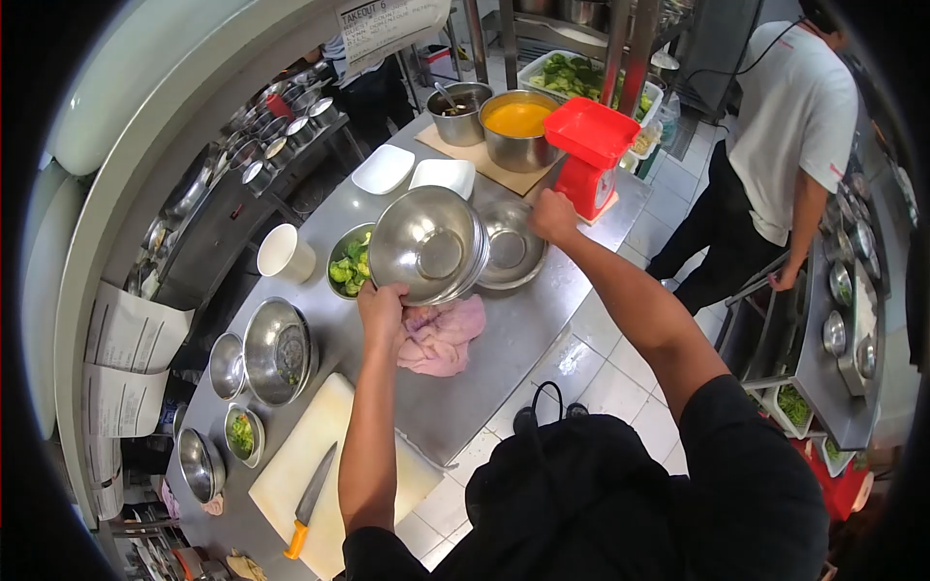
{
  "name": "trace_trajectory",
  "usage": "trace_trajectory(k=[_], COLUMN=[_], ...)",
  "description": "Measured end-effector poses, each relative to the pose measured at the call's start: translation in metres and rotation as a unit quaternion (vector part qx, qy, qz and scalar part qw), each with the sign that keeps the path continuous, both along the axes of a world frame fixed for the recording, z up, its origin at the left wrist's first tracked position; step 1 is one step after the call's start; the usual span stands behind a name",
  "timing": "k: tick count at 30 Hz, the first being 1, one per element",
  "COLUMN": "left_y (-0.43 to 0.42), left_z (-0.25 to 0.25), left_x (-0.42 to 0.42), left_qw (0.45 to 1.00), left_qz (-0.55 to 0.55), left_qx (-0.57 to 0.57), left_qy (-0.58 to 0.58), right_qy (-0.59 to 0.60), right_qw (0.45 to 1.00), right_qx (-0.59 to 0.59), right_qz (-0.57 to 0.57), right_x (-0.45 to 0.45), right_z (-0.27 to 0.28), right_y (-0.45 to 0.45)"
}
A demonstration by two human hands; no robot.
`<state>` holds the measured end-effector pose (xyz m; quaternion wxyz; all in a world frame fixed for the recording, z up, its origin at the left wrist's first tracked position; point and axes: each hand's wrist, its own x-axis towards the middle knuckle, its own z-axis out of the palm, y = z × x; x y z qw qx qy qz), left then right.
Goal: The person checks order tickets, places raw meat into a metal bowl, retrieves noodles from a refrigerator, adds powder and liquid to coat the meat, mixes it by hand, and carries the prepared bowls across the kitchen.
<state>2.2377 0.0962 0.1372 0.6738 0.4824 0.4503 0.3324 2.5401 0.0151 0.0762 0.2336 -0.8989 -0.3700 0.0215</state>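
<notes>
My left hand (382,308) grips the near rim of a tilted stack of metal mixing bowls (426,247). Just right of the stack, my right hand (555,217) is closed at the rim of a shallower metal bowl (513,254); its fingertips are partly hidden. Behind that hand stands a red kitchen scale (589,189) with a red tray (593,131). A crumpled pink cloth (441,339) lies on the table below the bowls. Left of the stack, a bowl of broccoli (351,266) is partly covered by it.
A knife (315,499) with an orange handle lies on a white cutting board (339,426). More metal bowls (276,349) and a white tub (286,255) line the table's left side. Pots, including one of orange liquid (523,118), stand behind. A person (790,136) stands at right.
</notes>
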Motion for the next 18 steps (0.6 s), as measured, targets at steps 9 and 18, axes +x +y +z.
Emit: trace_trajectory(k=[9,18], left_y=[0.006,-0.009], left_z=[-0.006,-0.007], left_x=[0.021,0.064], left_qw=[0.999,0.998], left_qz=[0.009,0.008], left_qx=[-0.018,-0.034], left_qy=[-0.04,-0.043], right_qy=[0.064,0.067], right_qw=[0.996,0.993], right_qx=[0.025,0.094], right_qz=[0.062,0.019], right_x=[0.008,0.066], right_z=[0.035,0.077], right_y=[-0.003,-0.068])
